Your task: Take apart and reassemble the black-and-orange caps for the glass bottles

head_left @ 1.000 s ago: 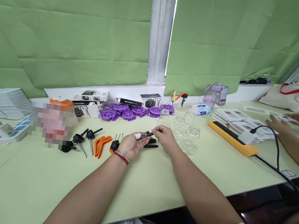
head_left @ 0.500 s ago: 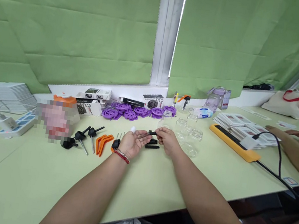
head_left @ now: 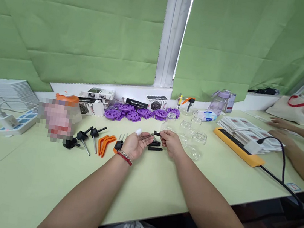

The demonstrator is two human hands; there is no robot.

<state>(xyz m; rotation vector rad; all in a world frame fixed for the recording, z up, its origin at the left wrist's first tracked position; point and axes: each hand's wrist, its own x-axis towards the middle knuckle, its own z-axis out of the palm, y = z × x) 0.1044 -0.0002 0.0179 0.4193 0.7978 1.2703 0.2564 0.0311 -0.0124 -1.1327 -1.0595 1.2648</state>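
My left hand (head_left: 133, 145), a white cover on its thumb, is closed round a thin coil spring (head_left: 146, 137) that sticks out toward the right. Just beyond the spring's end, my right hand (head_left: 171, 142) pinches a small black plastic part (head_left: 157, 133). A narrow gap shows between the spring and that part. Below the hands, black strips (head_left: 154, 148) lie on the table. Left of my left hand are a black piece with metal rods (head_left: 118, 145), bent orange handles (head_left: 104, 145) and black knobs with metal shafts (head_left: 83, 137).
Several glass jars (head_left: 199, 138) stand to the right. Purple plastic discs (head_left: 133, 115) and cup holder boxes (head_left: 92, 107) line the back. A yellow power strip (head_left: 238, 146) lies before stacked cards (head_left: 252, 131). A co-worker's arms (head_left: 296, 158) reach in at the right.
The black part in my right hand has come away from the spring's end, where the two met before. At the right, the co-worker's farther hand has moved back and left.
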